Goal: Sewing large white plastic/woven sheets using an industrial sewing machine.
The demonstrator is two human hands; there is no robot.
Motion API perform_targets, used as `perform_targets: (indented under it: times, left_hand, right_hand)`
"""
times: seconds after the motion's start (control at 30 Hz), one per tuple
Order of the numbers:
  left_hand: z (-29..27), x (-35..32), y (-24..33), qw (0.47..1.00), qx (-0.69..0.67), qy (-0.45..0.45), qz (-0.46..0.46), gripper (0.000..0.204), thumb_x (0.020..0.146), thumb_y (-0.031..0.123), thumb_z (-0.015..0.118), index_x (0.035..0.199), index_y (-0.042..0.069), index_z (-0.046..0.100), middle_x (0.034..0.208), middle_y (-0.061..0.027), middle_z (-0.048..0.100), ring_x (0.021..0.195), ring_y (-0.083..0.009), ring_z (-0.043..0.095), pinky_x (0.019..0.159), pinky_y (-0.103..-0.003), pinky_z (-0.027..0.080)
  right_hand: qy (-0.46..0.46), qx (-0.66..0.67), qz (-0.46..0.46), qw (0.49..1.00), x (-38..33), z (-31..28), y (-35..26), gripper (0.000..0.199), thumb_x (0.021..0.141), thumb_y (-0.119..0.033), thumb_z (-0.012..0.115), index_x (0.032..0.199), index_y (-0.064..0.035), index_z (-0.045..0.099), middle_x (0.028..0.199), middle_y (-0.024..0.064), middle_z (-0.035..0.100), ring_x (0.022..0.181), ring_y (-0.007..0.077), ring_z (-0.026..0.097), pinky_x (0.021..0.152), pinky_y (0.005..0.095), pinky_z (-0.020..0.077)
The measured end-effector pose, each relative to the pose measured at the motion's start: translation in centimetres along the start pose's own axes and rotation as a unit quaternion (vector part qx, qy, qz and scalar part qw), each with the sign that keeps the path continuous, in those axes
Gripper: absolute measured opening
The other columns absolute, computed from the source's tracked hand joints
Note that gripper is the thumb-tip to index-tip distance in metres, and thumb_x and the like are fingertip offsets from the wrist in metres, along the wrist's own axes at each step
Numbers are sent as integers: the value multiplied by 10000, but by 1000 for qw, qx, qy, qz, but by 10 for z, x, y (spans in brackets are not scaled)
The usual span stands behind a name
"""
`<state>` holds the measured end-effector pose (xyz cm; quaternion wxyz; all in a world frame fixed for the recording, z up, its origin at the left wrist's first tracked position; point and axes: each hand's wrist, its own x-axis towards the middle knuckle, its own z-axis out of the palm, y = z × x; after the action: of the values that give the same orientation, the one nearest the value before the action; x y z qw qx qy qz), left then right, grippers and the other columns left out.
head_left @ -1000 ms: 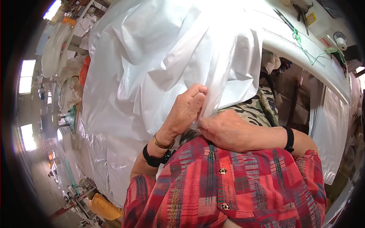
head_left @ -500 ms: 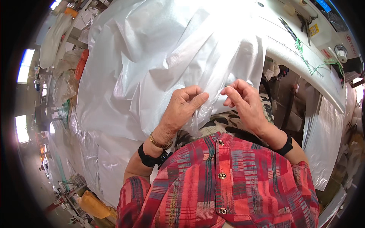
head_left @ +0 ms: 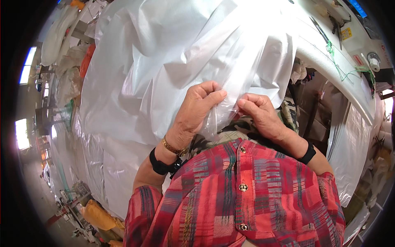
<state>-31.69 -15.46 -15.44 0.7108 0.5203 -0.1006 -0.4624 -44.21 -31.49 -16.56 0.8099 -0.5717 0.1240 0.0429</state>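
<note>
A big white plastic sheet [head_left: 164, 61] spreads in folds from the table down over my lap. My left hand [head_left: 197, 105] is closed, thumb against fingers, pinching a gathered edge of this sheet. Close to its right, my right hand [head_left: 261, 113] is closed too, with thumb and forefinger pressed together at the sheet's translucent edge. Between the two hands the plastic runs in thin, crinkled pleats. The curled fingers of both hands hide the exact spots where they grip.
On the right stands a white sewing machine table [head_left: 329, 70] with black scissors [head_left: 320, 29], a tangle of green thread [head_left: 335, 61] and a machine knob [head_left: 373, 61]. More clear plastic sheeting [head_left: 352, 152] hangs below its edge. A yellow-orange bundle [head_left: 98, 215] lies at the lower left.
My right hand has come down and closed from loosely curled fingers onto the sheet's edge. My left hand keeps its pinch, slightly higher. The view has shifted a little.
</note>
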Motion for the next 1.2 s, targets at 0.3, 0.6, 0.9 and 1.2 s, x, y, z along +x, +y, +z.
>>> perform_targets:
  times: [0.3,0.6,0.9,1.2]
  left_hand:
    - [-7,3,-5,997,-74,-11,-12,87,887,78,661,944,18,635,832,-3,662,724,-55,606,679,-193,487]
    - [-4,0,-3,999,-36,0,-16,61,877,101,664,911,55,641,798,40,635,671,-24,531,628,-174,407]
    - [9,-10,16,991,114,-26,62,64,900,74,657,933,20,643,819,30,621,747,-25,533,679,-176,432]
    - [27,-17,26,970,207,-37,119,61,898,57,653,924,11,624,823,38,611,747,-20,538,679,-184,450]
  right_hand:
    - [28,-22,105,994,9,-9,6,278,947,-228,509,822,-3,611,739,61,615,688,126,613,683,267,510]
    - [-3,-279,119,953,26,-11,-13,309,907,-217,510,802,54,615,673,75,617,609,146,604,575,284,483]
    - [-51,-335,-170,926,57,-6,-5,238,889,-196,588,979,18,642,771,162,648,699,279,620,665,375,491]
    - [453,-497,-321,666,3,-94,28,348,833,-103,709,1139,-23,565,932,98,594,805,208,591,755,317,493]
